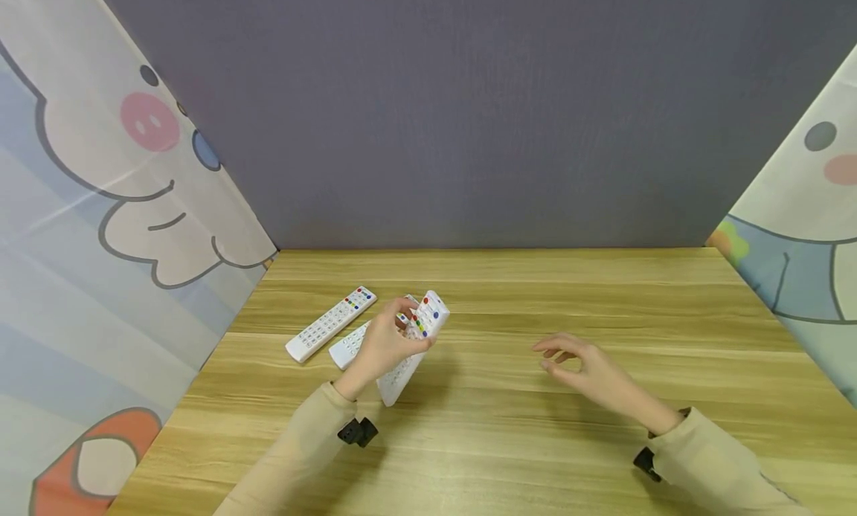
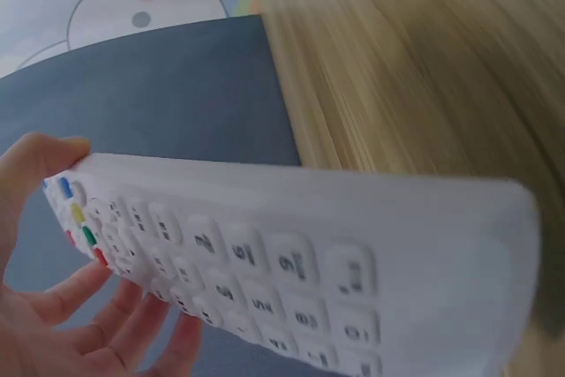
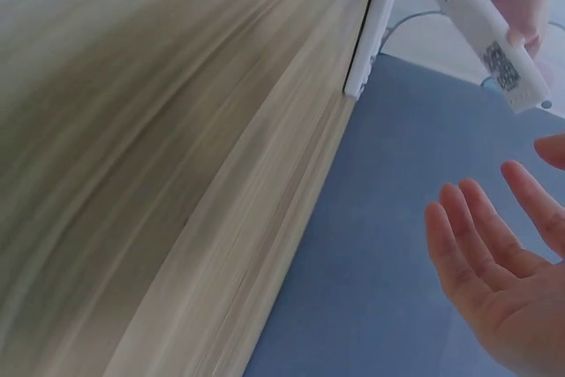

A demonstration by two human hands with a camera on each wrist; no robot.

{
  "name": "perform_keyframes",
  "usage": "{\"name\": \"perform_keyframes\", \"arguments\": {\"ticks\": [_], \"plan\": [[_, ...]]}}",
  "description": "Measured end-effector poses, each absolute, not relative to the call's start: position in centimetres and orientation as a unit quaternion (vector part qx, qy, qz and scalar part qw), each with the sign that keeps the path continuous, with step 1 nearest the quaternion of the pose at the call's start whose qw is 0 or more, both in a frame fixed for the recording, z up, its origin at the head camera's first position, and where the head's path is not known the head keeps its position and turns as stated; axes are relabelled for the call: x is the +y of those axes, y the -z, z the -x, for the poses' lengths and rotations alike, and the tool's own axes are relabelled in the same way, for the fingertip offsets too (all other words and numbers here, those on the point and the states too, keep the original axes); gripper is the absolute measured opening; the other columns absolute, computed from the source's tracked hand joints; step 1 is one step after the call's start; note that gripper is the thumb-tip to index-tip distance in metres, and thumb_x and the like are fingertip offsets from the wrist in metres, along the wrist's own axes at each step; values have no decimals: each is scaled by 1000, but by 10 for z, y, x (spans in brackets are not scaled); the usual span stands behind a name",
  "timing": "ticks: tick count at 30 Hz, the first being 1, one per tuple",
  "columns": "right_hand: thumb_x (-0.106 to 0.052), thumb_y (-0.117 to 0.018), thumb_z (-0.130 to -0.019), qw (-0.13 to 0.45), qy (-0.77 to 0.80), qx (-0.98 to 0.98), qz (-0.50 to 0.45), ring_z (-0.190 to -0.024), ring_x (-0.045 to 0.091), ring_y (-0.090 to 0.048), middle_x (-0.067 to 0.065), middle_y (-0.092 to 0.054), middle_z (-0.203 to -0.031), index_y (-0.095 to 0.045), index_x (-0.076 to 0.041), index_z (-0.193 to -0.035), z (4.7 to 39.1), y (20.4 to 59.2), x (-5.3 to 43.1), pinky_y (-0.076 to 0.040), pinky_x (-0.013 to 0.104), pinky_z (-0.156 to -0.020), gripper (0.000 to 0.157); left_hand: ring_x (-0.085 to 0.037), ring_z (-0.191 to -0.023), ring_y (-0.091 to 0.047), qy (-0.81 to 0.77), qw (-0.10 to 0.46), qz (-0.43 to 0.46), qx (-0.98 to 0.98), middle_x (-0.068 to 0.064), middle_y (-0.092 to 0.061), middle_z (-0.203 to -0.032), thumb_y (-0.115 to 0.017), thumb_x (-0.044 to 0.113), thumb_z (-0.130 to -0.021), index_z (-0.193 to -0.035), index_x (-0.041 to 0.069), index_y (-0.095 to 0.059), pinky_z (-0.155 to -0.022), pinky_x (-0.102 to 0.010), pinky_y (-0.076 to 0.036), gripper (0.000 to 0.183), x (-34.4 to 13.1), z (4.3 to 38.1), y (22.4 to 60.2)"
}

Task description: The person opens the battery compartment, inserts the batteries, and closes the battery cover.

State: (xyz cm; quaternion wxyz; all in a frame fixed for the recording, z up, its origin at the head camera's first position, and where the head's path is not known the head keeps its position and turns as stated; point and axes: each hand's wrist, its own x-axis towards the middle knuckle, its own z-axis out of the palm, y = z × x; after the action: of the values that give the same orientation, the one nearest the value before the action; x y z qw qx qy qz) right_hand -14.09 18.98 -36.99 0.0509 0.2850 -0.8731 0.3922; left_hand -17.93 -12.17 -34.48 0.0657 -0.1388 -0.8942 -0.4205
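A white remote control (image 1: 400,378) with coloured buttons is gripped near its upper end by my left hand (image 1: 383,341), tilted above the table. In the left wrist view the thumb lies on one edge of this remote (image 2: 265,253) and the fingers on the other; its number keys show. A second white remote (image 1: 348,349) lies on the table, partly hidden behind the left hand. Farther left rests a third white remote (image 1: 331,324), fully visible. My right hand (image 1: 589,371) hovers over the table with loosely bent fingers and holds nothing.
The wood-grain table (image 1: 509,442) ends at a dark grey panel (image 1: 495,114) at the back. Curtains with cartoon figures hang on the left (image 1: 80,293) and the right (image 1: 803,226). Small black devices (image 1: 358,432) sit at both wrists.
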Motion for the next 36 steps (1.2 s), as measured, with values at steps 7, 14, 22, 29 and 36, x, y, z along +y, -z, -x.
{"name": "perform_keyframes", "arguments": {"ticks": [7, 14, 22, 29, 36], "plan": [[-12, -58, -85, 42, -383, -880, -279, -85, 4, -53, 0, -58, -103, -59, -11, -107, 143, 372, 195, -52, 32, -70, 22, -13, -64, -43, 303, 113, 175, -930, -4, -52, -85, -79, 21, -57, -98, 8, -53, -47, -21, -36, 50, -122, 182, 352], [-12, -58, -85, 45, -378, -882, -277, -84, 5, -54, 2, -58, -105, -59, -11, -107, 144, 375, 198, -52, 31, -71, 22, -17, -71, -46, 244, 122, 177, -946, -8, -55, -88, -81, 21, -54, -98, 8, -55, -49, -25, -40, 52, -121, 183, 358], [-13, -57, -86, 38, -378, -886, -267, -86, 5, -53, -1, -58, -105, -60, -11, -107, 145, 376, 201, -51, 31, -73, 22, -18, -72, -50, 186, 132, 181, -957, -8, -54, -87, -80, 22, -53, -98, 6, -57, -49, -27, -43, 52, -120, 187, 367], [-14, -57, -87, 25, -379, -890, -253, -87, 8, -53, 0, -57, -106, -59, -11, -109, 144, 374, 202, -51, 33, -75, 22, -16, -66, -48, 171, 121, 183, -960, -7, -53, -83, -79, 22, -54, -98, 5, -58, -48, -25, -43, 51, -118, 190, 373], [-16, -57, -87, 22, -377, -893, -246, -86, 6, -53, 1, -58, -105, -59, -8, -108, 144, 375, 203, -51, 33, -74, 23, -17, -70, -50, 166, 96, 185, -964, -9, -54, -88, -77, 22, -56, -102, 5, -59, -50, -28, -45, 53, -115, 193, 378]]}}
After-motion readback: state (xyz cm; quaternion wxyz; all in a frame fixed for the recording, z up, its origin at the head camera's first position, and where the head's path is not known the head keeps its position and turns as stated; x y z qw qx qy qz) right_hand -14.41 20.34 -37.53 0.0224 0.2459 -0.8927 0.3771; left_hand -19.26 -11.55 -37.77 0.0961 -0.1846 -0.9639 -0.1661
